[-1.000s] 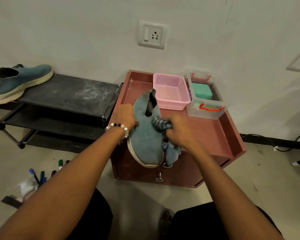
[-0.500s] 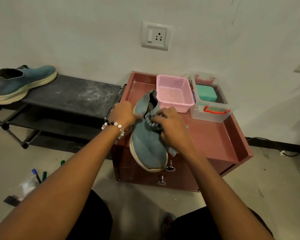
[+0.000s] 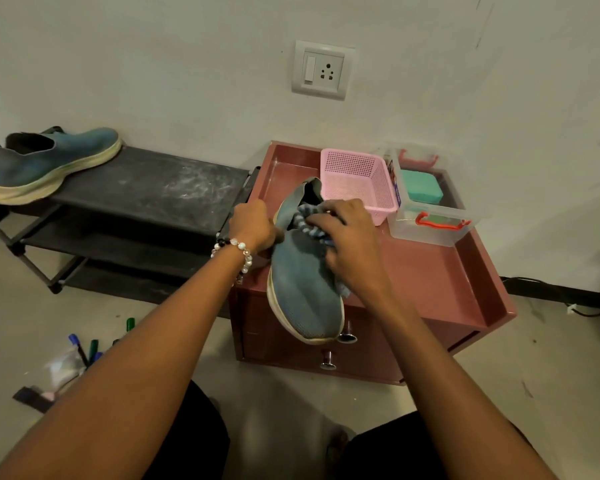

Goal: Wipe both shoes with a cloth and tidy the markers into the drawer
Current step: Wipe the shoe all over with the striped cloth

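left hand (image 3: 253,226) grips the side of a blue-grey shoe (image 3: 303,282) near its collar, fingers curled round the edge; beaded bracelet (image 3: 234,249) on that wrist. right hand (image 3: 349,242) holds a striped blue cloth (image 3: 309,223) bunched under curled fingers and presses it on the shoe's upper close to the opening. the shoe is held over the front left part of a reddish drawer unit (image 3: 430,278), toe pointing toward the person and overhanging the front edge; whether the sole touches the top cannot be told.

second shoe (image 3: 49,164), same colour, sits on the top shelf of a black rack (image 3: 146,192) left of the unit, well apart from the hands.

markers (image 3: 90,344) lie on the floor at lower left, beside a crumpled clear bag (image 3: 63,368), partly hidden by the left forearm.

on the unit's top, at the back: pink basket (image 3: 357,183), and just right of it a clear box (image 3: 430,209) with red clips. two metal drawer knobs (image 3: 347,336) show on the front.
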Motion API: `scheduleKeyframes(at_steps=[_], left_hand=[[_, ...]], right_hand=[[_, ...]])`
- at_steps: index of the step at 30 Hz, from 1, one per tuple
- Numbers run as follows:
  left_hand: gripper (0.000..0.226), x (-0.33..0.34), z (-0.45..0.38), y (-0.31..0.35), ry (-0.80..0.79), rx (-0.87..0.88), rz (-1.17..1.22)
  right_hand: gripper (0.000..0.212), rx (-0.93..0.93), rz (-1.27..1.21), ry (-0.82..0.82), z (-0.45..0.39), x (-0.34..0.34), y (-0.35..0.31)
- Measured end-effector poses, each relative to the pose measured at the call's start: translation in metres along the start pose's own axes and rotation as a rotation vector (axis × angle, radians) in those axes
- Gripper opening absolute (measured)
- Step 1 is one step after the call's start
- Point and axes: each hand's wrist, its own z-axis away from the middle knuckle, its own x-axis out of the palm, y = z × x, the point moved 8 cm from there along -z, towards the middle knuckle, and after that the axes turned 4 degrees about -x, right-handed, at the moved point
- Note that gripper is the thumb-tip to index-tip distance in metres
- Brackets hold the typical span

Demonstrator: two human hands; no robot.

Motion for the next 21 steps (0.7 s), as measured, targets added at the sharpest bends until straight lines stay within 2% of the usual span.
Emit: scheduleKeyframes(at_steps=[2,4,11,14,19,21], left_hand=[[0.034,0.004,-0.006,-0.008,-0.045,-0.038,0.102],[0.027,0.008,-0.012,-0.017,-0.062,-0.081,0.204],[0.021,0.008,-0.01,-0.022,-0.017,-0.121,0.272],[0.021,0.008,-0.009,-0.019,-0.007,-0.108,0.222],[0.023,0.012,-0.015,-0.024,-0.057,-0.115,0.208],[0.023,0.01,-0.011,-0.022,-0.034,-0.102,0.192]], right_hand=[[0.03,-0.052,0.14,-0.198,0.001,0.029,-0.01],[0.032,-0.015,0.219,-0.433,0.008,0.058,-0.01],[0.033,-0.055,0.16,-0.836,0.023,0.06,-0.017],[0.027,-0.01,0.214,-0.839,0.031,0.06,-0.013],[0.031,0.025,0.322,-0.603,0.008,0.072,-0.016],[0.032,0.049,0.322,-0.592,0.004,0.076,-0.014]])
